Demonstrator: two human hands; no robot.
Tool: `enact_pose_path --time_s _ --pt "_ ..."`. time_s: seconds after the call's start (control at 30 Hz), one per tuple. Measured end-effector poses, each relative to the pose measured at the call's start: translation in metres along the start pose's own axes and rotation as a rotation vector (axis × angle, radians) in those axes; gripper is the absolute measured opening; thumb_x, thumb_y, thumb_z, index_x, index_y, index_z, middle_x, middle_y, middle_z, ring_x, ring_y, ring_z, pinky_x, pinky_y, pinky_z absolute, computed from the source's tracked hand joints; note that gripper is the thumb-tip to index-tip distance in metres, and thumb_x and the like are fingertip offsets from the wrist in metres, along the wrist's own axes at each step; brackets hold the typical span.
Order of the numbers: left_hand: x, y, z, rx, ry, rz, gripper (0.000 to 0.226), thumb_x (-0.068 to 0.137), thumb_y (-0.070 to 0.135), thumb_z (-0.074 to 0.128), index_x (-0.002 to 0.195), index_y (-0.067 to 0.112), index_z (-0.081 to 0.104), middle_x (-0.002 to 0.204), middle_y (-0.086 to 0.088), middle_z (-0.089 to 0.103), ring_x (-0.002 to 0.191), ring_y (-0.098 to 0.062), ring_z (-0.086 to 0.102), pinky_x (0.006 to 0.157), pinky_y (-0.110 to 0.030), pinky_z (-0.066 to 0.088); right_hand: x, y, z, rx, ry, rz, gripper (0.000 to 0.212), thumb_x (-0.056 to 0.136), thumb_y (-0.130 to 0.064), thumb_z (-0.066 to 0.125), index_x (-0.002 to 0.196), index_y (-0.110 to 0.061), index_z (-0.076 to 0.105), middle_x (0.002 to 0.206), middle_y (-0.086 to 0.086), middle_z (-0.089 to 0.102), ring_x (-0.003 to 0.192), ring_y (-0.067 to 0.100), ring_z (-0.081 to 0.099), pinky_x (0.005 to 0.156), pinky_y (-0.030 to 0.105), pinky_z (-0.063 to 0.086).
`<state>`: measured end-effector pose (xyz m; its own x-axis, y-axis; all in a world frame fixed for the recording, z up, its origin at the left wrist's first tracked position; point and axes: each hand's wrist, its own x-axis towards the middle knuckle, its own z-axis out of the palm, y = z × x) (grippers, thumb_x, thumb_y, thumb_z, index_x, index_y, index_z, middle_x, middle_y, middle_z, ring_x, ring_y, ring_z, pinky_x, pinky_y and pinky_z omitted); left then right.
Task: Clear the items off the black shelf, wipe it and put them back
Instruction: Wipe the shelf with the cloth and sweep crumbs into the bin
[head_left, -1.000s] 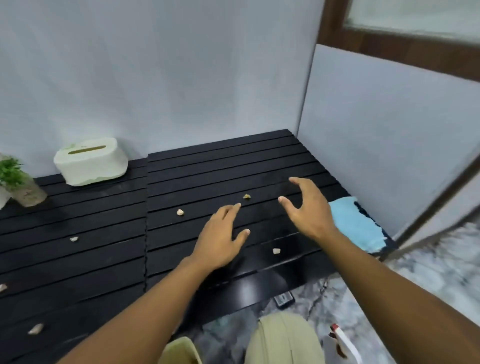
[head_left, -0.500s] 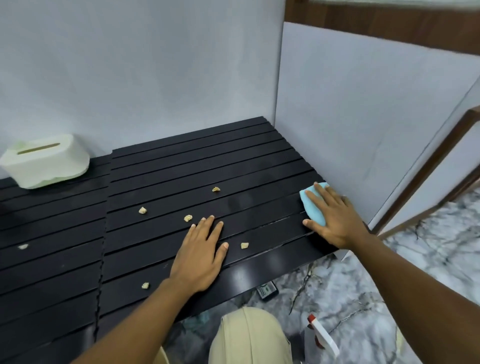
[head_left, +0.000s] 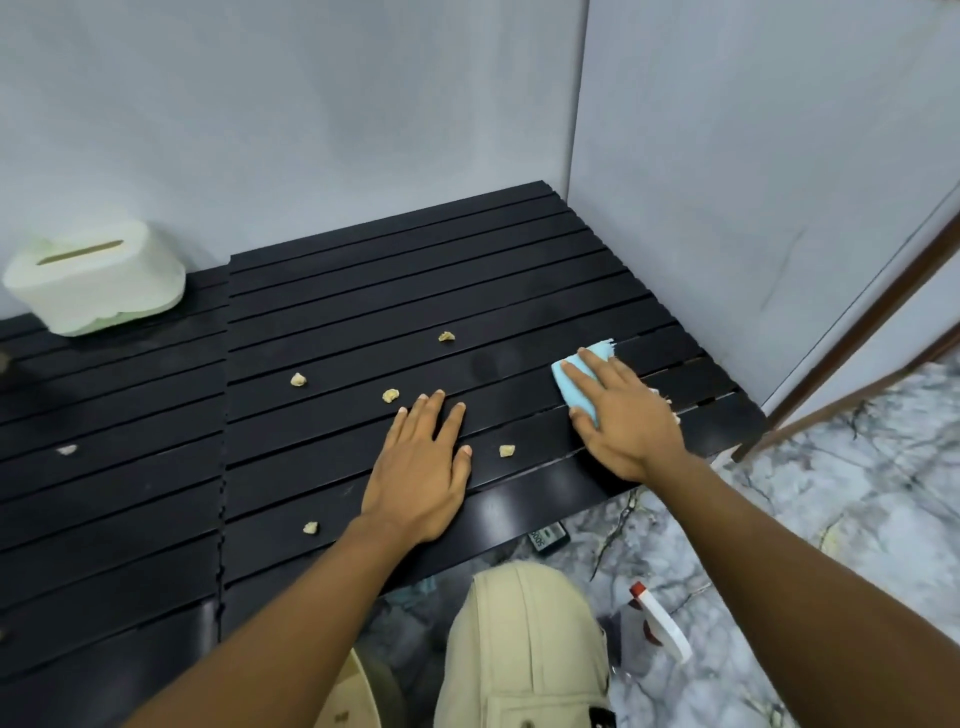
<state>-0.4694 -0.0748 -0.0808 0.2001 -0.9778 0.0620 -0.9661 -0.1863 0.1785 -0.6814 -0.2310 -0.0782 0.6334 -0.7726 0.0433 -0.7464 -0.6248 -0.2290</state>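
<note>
Wiping barely begun amid scattered tan crumbs (head_left: 390, 395). Presses folded light-blue cloth (head_left: 574, 393) onto black slatted shelf (head_left: 363, 291) at 3 o'clock with flat, unclenched right hand (head_left: 628, 421); braces with flat, released left hand (head_left: 421, 467) toward 6 o'clock. Yet to clear: mint-green tissue box (head_left: 98, 278) at 10 o'clock.

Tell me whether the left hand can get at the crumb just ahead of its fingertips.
Probably yes. The left hand lies flat on the black shelf, and the crumb sits on bare slats just beyond it, nothing between.
</note>
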Motion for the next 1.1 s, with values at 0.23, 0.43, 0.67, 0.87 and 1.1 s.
enact_pose_path --time_s 0.23,0.43,0.67,0.87,1.1 --pt "-0.006 -0.007 -0.006 -0.038 -0.029 0.038 0.057 0.100 0.035 0.023 0.152 0.012 0.016 0.161 -0.007 0.012 0.148 -0.020 0.005 0.120 -0.035 0.000 -0.004 -0.099 0.025 0.167 0.054 -0.158 0.052 0.092 -0.034 0.026 0.143 -0.031 0.038 0.154 -0.009 0.031 0.140 0.019 0.030 0.107 0.038 0.038" --pt "-0.028 -0.055 -0.033 -0.003 0.077 -0.003 0.063 0.092 0.039 0.015 0.141 0.010 0.040 0.152 -0.006 0.033 0.141 -0.022 0.027 0.119 -0.034 0.009 0.008 -0.111 0.014 0.861 0.301 0.053 0.041 0.096 -0.010 0.041 0.134 -0.023 0.052 0.137 -0.012 0.052 0.126 0.003 0.047 0.109 0.027 0.036" --pt "-0.049 -0.138 -0.037 -0.064 -0.006 -0.051 0.070 0.092 0.054 0.009 0.148 0.019 0.031 0.158 0.001 0.021 0.147 -0.015 0.010 0.119 -0.031 0.000 0.058 -0.053 0.001 0.296 0.278 0.144 0.043 0.096 -0.017 0.034 0.139 -0.019 0.043 0.145 0.003 0.044 0.129 0.026 0.042 0.100 0.039 0.037" --pt "-0.056 -0.141 -0.033 -0.067 0.025 -0.048 0.062 0.095 0.047 0.014 0.148 0.021 0.031 0.158 0.004 0.021 0.146 -0.012 0.011 0.120 -0.032 0.002 0.059 -0.064 0.028 0.066 0.129 0.038 0.047 0.093 -0.019 0.044 0.140 -0.015 0.044 0.151 0.005 0.038 0.134 0.035 0.036 0.109 0.045 0.033" --pt "-0.058 -0.138 -0.032 -0.028 0.047 -0.076 0.059 0.096 0.043 0.013 0.146 0.020 0.035 0.156 0.002 0.027 0.145 -0.015 0.017 0.120 -0.034 0.007 0.021 -0.138 0.041 0.151 0.122 -0.105 0.049 0.088 -0.015 0.044 0.137 -0.021 0.050 0.147 0.000 0.044 0.130 0.029 0.041 0.106 0.038 0.038"
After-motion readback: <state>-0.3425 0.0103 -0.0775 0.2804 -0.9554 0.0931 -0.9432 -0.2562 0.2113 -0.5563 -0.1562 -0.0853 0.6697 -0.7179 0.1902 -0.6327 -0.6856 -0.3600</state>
